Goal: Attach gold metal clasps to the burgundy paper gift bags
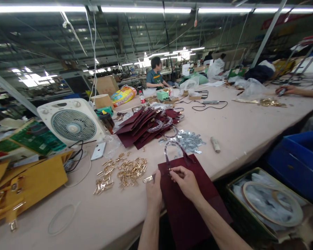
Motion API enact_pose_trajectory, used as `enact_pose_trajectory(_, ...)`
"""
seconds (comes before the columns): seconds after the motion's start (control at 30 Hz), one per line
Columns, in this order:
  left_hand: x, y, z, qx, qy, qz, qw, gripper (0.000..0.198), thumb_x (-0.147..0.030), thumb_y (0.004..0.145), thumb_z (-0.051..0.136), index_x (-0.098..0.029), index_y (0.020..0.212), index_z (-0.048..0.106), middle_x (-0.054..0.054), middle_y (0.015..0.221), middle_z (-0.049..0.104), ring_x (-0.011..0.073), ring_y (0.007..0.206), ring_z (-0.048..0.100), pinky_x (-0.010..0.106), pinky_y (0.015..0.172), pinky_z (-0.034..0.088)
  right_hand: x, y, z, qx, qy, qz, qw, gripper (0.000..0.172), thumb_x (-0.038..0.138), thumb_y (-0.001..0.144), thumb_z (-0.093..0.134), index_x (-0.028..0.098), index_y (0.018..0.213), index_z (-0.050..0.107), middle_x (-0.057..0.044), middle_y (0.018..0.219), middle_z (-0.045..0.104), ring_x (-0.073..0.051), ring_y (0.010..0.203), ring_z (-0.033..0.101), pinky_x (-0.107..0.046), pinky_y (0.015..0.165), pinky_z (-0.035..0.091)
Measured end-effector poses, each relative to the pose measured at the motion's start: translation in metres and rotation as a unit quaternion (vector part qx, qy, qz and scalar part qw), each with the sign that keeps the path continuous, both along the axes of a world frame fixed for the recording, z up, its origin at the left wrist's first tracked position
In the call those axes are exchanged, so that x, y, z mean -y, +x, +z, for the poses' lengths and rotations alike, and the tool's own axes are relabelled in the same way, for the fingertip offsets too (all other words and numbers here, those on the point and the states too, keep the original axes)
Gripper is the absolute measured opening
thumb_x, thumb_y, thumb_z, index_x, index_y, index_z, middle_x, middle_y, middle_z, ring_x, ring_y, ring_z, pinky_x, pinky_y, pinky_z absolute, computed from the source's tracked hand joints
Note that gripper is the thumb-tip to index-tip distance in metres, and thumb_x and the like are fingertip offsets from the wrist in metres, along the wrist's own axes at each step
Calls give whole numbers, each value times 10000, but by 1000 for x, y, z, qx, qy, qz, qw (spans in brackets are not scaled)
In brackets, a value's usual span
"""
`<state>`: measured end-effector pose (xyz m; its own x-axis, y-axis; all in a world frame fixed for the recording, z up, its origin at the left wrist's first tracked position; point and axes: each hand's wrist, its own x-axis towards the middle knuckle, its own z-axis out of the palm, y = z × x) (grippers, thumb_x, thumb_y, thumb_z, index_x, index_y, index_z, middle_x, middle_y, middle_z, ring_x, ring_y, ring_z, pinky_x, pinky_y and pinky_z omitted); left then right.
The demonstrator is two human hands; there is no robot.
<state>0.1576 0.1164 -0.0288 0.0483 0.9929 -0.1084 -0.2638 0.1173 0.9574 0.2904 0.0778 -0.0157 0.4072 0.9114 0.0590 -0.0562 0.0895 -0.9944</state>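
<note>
A dark maroon handbag panel (195,198) hangs over the table's front edge, its looped handle (168,147) wrapped in clear plastic. At the bag's left edge my left hand (154,191) is closed on a short dark strap with a shiny gold metal clasp (147,179) at its end. The thumb presses on the strap. My right hand (185,180) pinches at the base of the handle, where a small gold glint shows between the fingertips; its kind is too small to make out. Left of the hands lies a heap of gold metal fittings (131,173).
Behind the bag lie stacked maroon bag pieces (143,125) and flat silver metal plates (187,140). A box fan (73,126), a phone (98,151) and yellow pieces (41,184) stand left. Right are a green crate (258,211) and blue bin (299,159). A co-worker's hand (285,91) is far right.
</note>
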Motion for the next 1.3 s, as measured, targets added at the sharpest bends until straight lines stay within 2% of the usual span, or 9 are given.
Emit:
enact_pose_trajectory(0.13, 3, 2, 1, 90, -28, -38, 995, 574, -577, 853, 727, -144, 1229, 702, 113, 1020, 798, 241, 870, 762, 362, 792, 619, 0, -4, -1, 5, -3, -7, 1000, 380, 535, 804, 808, 179, 929, 770, -69, 774, 761, -216, 676, 704, -316, 620, 557)
enact_pose_trajectory(0.23, 3, 1, 1, 118, -24, -55, 991, 544, -531, 864, 732, -143, 1244, 694, 114, 1059, 794, 244, 921, 760, 369, 830, 618, -1, -4, -3, 4, -2, -10, 1000, 388, 549, 806, 804, 181, 923, 763, -79, 802, 769, -225, 692, 717, -326, 638, 569)
enact_pose_trajectory(0.53, 4, -3, 1, 73, 20, -51, 996, 401, -485, 904, 702, -147, 1117, 736, 105, 1118, 779, 227, 1005, 724, 355, 943, 572, -4, -14, -8, 3, 12, -40, 999, 385, 554, 836, 784, 181, 917, 735, -74, 759, 744, -214, 674, 700, -330, 677, 565)
enact_pose_trajectory(0.7, 5, -7, 6, -35, 99, -41, 994, 367, -500, 940, 652, -169, 1068, 748, 89, 1084, 764, 223, 1020, 690, 331, 949, 538, -5, -19, -5, 5, 15, -47, 999, 394, 569, 845, 772, 186, 913, 711, -74, 754, 739, -217, 666, 703, -322, 661, 569)
enact_pose_trajectory(0.77, 6, -10, 8, -72, 126, -41, 989, 349, -490, 960, 634, -178, 1060, 754, 78, 1063, 754, 215, 1017, 680, 316, 954, 521, -5, -18, -2, 33, 17, -37, 999, 393, 575, 867, 745, 189, 919, 700, -75, 761, 739, -219, 660, 707, -319, 646, 576)
enact_pose_trajectory(0.87, 10, -13, 11, -77, 142, -52, 986, 349, -486, 974, 618, -178, 1047, 763, 73, 1028, 736, 211, 987, 678, 305, 910, 526, -5, -16, -1, 123, 23, -21, 992, 379, 567, 914, 680, 189, 937, 695, -85, 823, 749, -218, 673, 711, -318, 636, 581)
enact_pose_trajectory(1.0, 14, -14, 14, -63, 141, -68, 986, 356, -474, 986, 600, -165, 1038, 770, 66, 972, 704, 206, 932, 666, 300, 843, 535, -6, -12, -12, 235, 31, -22, 971, 344, 535, 963, 603, 201, 965, 686, -87, 901, 739, -230, 771, 723, -340, 726, 590)
enact_pose_trajectory(1.17, 12, -10, 9, -88, 137, -11, 987, 379, -462, 997, 573, -146, 1017, 780, 90, 982, 723, 216, 939, 670, 315, 875, 530, -8, -14, -32, 316, 52, -62, 945, 362, 537, 985, 540, 209, 1033, 684, -111, 1011, 720, -263, 895, 714, -394, 817, 579)
enact_pose_trajectory(1.3, 10, -8, 4, -110, 138, 29, 984, 379, -440, 1010, 535, -147, 989, 774, 102, 983, 754, 232, 946, 683, 342, 903, 522, -6, -9, -33, 262, 37, 3, 964, 386, 551, 970, 579, 205, 1104, 683, -111, 1047, 722, -243, 852, 717, -370, 777, 593)
